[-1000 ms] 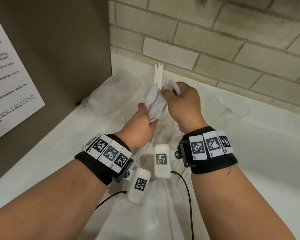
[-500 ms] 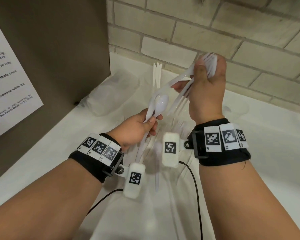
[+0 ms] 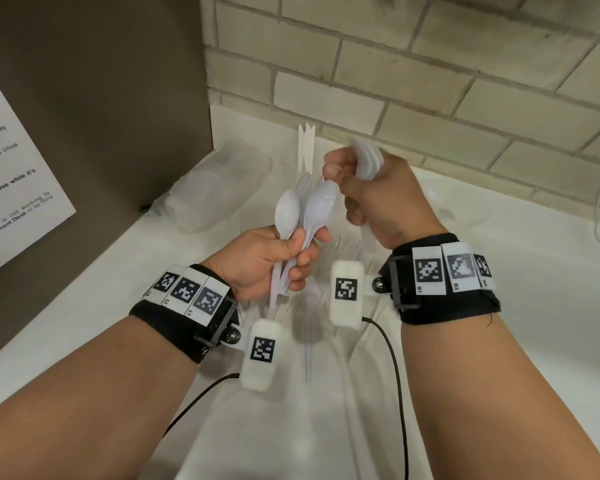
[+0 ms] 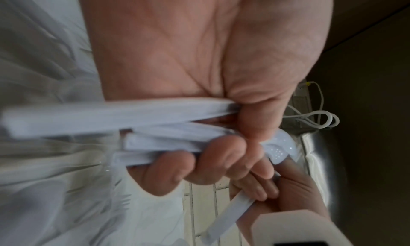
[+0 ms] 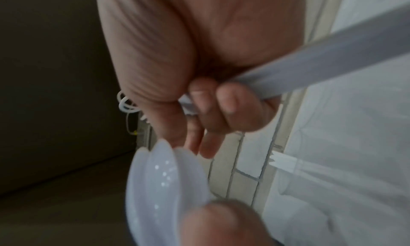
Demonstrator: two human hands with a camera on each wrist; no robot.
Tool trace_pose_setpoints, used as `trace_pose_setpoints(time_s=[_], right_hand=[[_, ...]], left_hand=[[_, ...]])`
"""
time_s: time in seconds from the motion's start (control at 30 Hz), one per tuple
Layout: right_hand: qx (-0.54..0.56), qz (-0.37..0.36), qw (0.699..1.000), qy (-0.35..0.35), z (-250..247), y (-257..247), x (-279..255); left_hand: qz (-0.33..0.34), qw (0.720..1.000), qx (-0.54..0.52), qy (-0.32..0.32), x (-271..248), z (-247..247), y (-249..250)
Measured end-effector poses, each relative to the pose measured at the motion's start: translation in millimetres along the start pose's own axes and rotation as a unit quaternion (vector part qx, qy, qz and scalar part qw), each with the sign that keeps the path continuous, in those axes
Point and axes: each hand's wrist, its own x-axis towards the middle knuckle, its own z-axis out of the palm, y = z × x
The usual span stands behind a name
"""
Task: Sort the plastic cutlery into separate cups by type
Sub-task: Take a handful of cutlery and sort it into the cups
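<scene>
My left hand (image 3: 284, 261) grips a small bunch of white plastic spoons (image 3: 321, 202) by their handles, bowls up; the left wrist view shows its fingers (image 4: 219, 162) curled round the handles (image 4: 111, 120). My right hand (image 3: 378, 199), just right of the spoon bowls and almost touching them, holds a bundle of white forks (image 3: 368, 161) whose heads are blurred. In the right wrist view its fingers (image 5: 226, 106) wrap the fork handles (image 5: 321, 64), with the spoon bowls (image 5: 162, 179) close in front. Behind both hands, white knives (image 3: 305, 143) stand upright in a clear cup by the wall.
Loose white cutlery (image 3: 312, 341) lies in a pile on the white counter (image 3: 534, 341) under my wrists. A clear plastic bag (image 3: 215, 188) lies at the back left by a brown appliance side (image 3: 101, 116). Another clear cup (image 3: 465, 216) stands at the right. A brick wall (image 3: 430, 81) closes the back.
My right hand lifted the forks out of the shared bunch up to the right, then came back down beside the left hand. The left hand kept the spoons and raised them slightly.
</scene>
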Motion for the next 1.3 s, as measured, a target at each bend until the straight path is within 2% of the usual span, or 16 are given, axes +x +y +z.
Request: trace_pose_setpoints(time_s=[0.1,0.27,0.37,0.47,0.53,0.7,0.77,0.87,0.93,1.0,1.07,1.17,1.3], right_hand=[[0.050,0.041,0.996,-0.067,-3.1,0.7,-3.8],[0.049,0.070,0.993,-0.075,-2.4,-3.1,-1.7],[-0.012,0.036,0.998,-0.044,0.9,-2.0,0.4],[-0.080,-0.037,0.996,0.013,5.0,0.4,3.8],[-0.077,-0.060,0.994,0.045,3.0,0.0,5.1],[-0.039,-0.036,0.998,-0.027,-0.5,3.4,-2.6],[-0.046,-0.033,0.998,-0.026,0.2,6.6,-2.5],[-0.117,-0.065,0.991,-0.014,2.0,8.9,1.5],[-0.174,-0.102,0.979,0.010,5.0,10.1,3.3],[-0.171,-0.124,0.975,0.074,5.9,11.6,5.6],[-0.123,-0.129,0.976,0.123,5.2,11.5,6.8],[-0.073,-0.106,0.988,0.088,4.7,12.1,4.9],[-0.075,-0.050,0.996,0.017,11.9,15.3,-2.3]], left_hand=[[-0.005,1.000,-0.017,-0.025,0.6,-2.9,-1.4],[-0.018,0.999,-0.038,-0.024,0.5,-5.2,-0.6],[-0.007,1.000,0.011,0.016,0.6,0.1,0.6],[0.012,0.992,0.108,0.057,1.9,4.8,0.1],[0.005,0.992,0.107,0.065,2.1,4.5,-0.6],[0.002,1.000,0.017,0.021,0.6,-0.9,-0.5],[-0.004,1.000,0.007,0.010,0.7,-1.2,-0.3],[-0.009,1.000,0.005,0.012,0.4,0.1,-1.8],[0.000,0.999,0.031,0.037,1.2,1.9,-3.7],[0.005,0.996,0.061,0.070,2.5,4.2,-3.9],[0.003,0.995,0.053,0.083,2.6,5.6,-3.4],[0.009,0.997,0.036,0.073,2.0,7.5,-2.6],[0.015,0.999,0.030,0.036,3.7,10.3,-3.2]])
